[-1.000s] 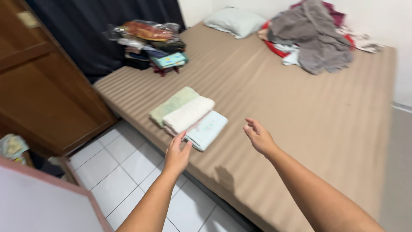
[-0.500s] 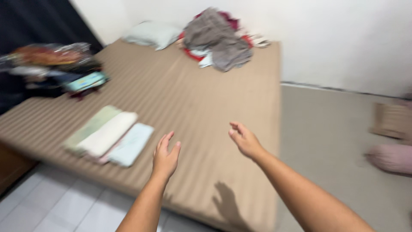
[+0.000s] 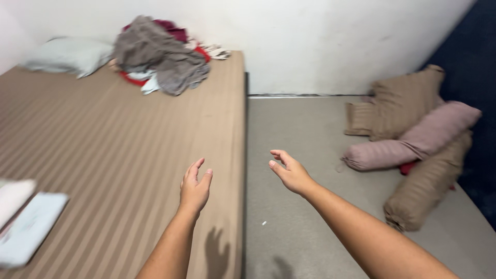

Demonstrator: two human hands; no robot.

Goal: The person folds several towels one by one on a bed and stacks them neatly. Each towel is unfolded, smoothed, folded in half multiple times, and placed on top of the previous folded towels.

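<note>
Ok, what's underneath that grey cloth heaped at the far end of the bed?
Under the grey cloth show red, white and pale blue garments, heaped on the striped bed. Whatever lies deeper is covered.

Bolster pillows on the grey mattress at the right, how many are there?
2: a pinkish bolster lying across the middle of the pile, and a tan bolster in front of it. A flat tan pillow behind may hide more.

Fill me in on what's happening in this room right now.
A person stands at a brown striped bed with both hands empty and open: the left hand over the bed's edge, the right hand over the grey mat beside it. Folded towels lie at the bed's near left, a heap of unfolded clothes by the pillow. Bolsters and cushions are piled at the right.
</note>
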